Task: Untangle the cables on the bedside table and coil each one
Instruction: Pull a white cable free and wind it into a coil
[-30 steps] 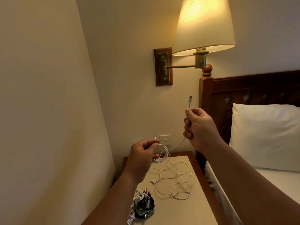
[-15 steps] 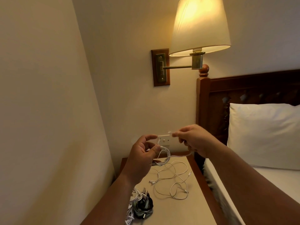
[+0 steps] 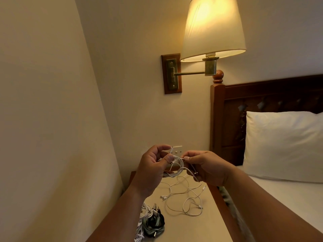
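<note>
A thin white cable (image 3: 181,169) hangs in loops between my two hands above the bedside table (image 3: 206,229). My left hand (image 3: 153,165) pinches the gathered loops between thumb and fingers, with one plug end sticking up by the fingertips. My right hand (image 3: 205,167) pinches a strand close beside it, and a metal-tipped plug lies against its palm. More loose white cable (image 3: 185,201) trails in tangled loops on the tabletop. A bundle of coiled white and dark cables (image 3: 152,222) lies at the near left of the table.
A lit wall lamp (image 3: 212,30) on a brass arm hangs above the table. A wall switch plate (image 3: 177,151) sits just behind my hands. The dark wooden headboard (image 3: 262,105), a white pillow (image 3: 283,147) and the bed are to the right. A wall closes the left side.
My right hand has come down from head height, where it held the plug end up, to meet my left hand. The cable is now gathered in loops between both hands.
</note>
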